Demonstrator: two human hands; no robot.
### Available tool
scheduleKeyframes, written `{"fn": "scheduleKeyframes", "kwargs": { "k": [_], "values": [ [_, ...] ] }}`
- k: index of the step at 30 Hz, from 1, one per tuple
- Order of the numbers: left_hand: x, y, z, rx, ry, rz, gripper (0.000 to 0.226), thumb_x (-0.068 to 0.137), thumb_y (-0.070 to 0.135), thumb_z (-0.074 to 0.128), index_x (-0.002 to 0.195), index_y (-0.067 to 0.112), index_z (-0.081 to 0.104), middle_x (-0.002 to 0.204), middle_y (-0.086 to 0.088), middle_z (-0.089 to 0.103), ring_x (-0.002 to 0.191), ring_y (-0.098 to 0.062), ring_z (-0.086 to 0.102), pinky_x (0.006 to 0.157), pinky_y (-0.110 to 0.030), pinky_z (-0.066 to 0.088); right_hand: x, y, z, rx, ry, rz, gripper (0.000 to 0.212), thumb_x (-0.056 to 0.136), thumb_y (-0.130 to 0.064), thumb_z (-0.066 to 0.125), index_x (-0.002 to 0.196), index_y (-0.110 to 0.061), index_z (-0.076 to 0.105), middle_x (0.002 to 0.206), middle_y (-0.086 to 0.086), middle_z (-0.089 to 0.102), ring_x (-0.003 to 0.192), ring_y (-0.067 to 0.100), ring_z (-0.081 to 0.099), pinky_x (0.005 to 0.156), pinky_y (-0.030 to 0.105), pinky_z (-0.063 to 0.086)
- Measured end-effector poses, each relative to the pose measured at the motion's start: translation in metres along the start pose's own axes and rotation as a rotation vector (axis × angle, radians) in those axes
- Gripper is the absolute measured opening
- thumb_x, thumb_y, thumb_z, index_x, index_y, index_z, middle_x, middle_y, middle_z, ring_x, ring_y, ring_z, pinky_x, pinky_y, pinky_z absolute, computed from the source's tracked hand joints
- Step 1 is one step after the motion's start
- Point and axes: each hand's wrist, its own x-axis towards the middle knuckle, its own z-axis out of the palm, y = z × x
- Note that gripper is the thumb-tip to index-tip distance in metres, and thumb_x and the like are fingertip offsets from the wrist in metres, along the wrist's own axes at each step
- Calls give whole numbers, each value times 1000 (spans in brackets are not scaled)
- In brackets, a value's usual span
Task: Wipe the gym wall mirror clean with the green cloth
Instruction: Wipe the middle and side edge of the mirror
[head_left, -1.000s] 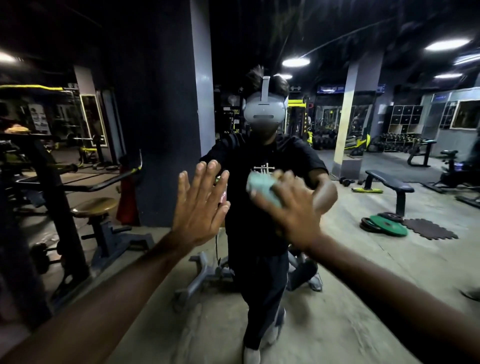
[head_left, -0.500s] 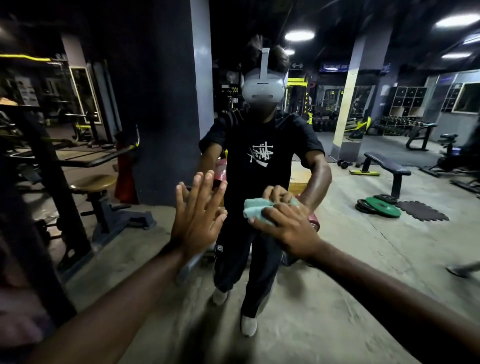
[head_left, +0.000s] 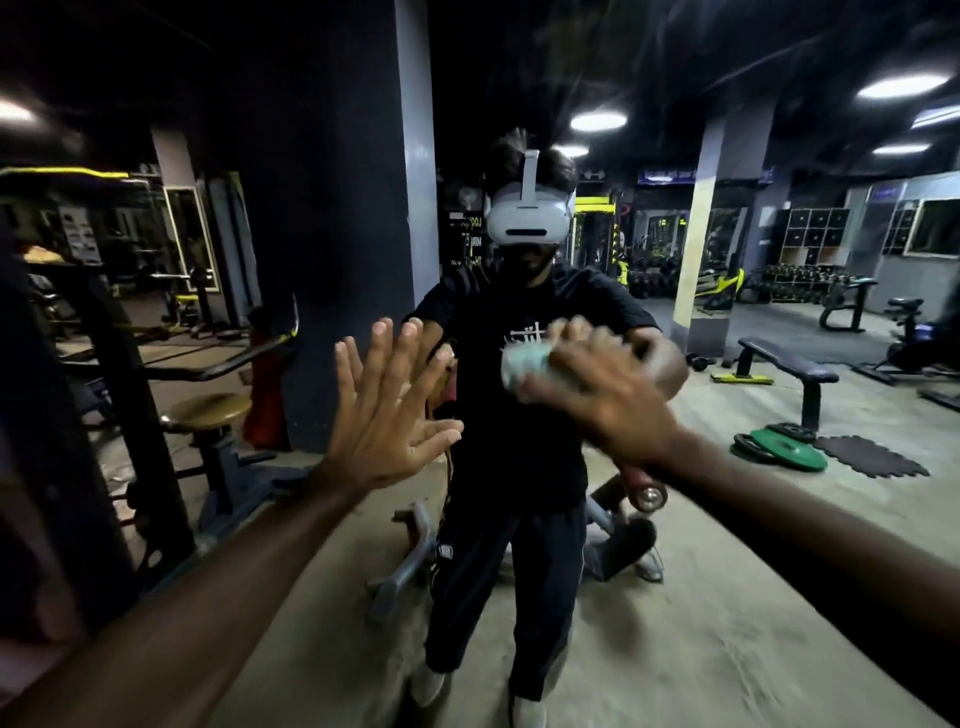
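Note:
The wall mirror fills the whole view and reflects the gym and a person in black wearing a white headset. My right hand is blurred with motion and presses the bunched pale green cloth against the glass at chest height of the reflection. Most of the cloth is hidden under my fingers. My left hand lies flat on the mirror to the left of the cloth, fingers spread and holding nothing.
Reflected in the glass are a dark pillar, a brown stool and a machine frame at left, a bench, green weight plates on the floor and a dumbbell rack at right.
My right hand has swept the cloth upward across the mirror from waist height to chest height of the reflection. My left hand stays flat on the glass, and the view has tilted up.

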Motion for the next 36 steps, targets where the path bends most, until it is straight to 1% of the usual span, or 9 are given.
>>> {"fn": "scheduleKeyframes", "kwargs": {
  "k": [3, 7, 11, 14, 17, 22, 27, 33, 36],
  "values": [
    [11, -18, -2, 29, 27, 49, 82, 100, 66, 43, 163, 16, 27, 168, -22, 21, 156, -43, 19, 117, -75, 18, 51, 10, 0, -19, 122, 302, 39, 94, -18, 64, 133, -16, 63, 126, 22, 54, 113, 38, 48, 86, 49, 44],
    [10, -24, 0, -5, 26, 71, 78, 101, 59, 47, 163, 16, 26, 169, -18, 21, 157, -39, 18, 119, -73, 17, 13, -49, 27, 56, -42, 63, 37, 101, -24, 50, 136, -20, 60, 121, 16, 57, 107, 34, 51, 85, 48, 46],
    [28, -40, -6, -50, 96, 25, 78, 101, 56, 47, 163, 15, 23, 170, -18, 17, 157, -38, 13, 122, -71, 5, 44, -18, 11, -12, -143, -133, 35, 98, -24, 52, 131, -23, 64, 120, 18, 61, 108, 34, 52, 84, 45, 46],
    [50, -64, -11, -12, 115, -72, 80, 101, 61, 39, 161, 9, 31, 170, -16, 15, 156, -40, 15, 122, -70, 0, 96, 17, 2, -85, 10, 104, 47, 89, -14, 72, 135, -19, 62, 124, 23, 58, 110, 38, 50, 85, 50, 47],
    [49, -72, -10, 27, 87, -27, 78, 101, 59, 40, 160, 8, 32, 169, -18, 19, 156, -42, 19, 121, -72, 6, 95, -19, 28, 8, 92, 245, 41, 94, -18, 60, 135, -19, 58, 121, 23, 57, 110, 42, 53, 85, 53, 48],
    [42, -97, -18, 10, 91, -61, 74, 102, 55, 39, 162, 13, 31, 171, -18, 17, 157, -40, 13, 121, -72, 3, 91, -29, 29, 18, -115, -176, 38, 98, -26, 47, 135, -22, 50, 119, 17, 59, 105, 37, 57, 89, 48, 46],
    [42, -124, -22, 74, 81, -19, 74, 101, 60, 40, 161, 17, 34, 168, -20, 22, 154, -45, 20, 118, -76, 11, 158, -6, 23, -17, 188, 286, 41, 93, -24, 57, 134, -21, 51, 119, 21, 57, 102, 37, 51, 78, 51, 48],
    [43, -138, -25, -15, 79, -82, 78, 102, 55, 39, 166, 18, 15, 173, -15, 9, 159, -38, 7, 122, -70, 1, 145, -40, 41, 3, -49, -67, 40, 97, -26, 56, 136, -21, 50, 117, 18, 58, 105, 37, 53, 83, 49, 45],
    [46, -163, -29, 28, 70, -119, 77, 103, 60, 36, 166, 19, 18, 173, -15, 7, 158, -42, 7, 122, -70, 0, 206, -2, 26, -66, 152, 175, 39, 94, -28, 52, 130, -17, 60, 111, 20, 60, 99, 32, 49, 77, 44, 42]
  ]
}}
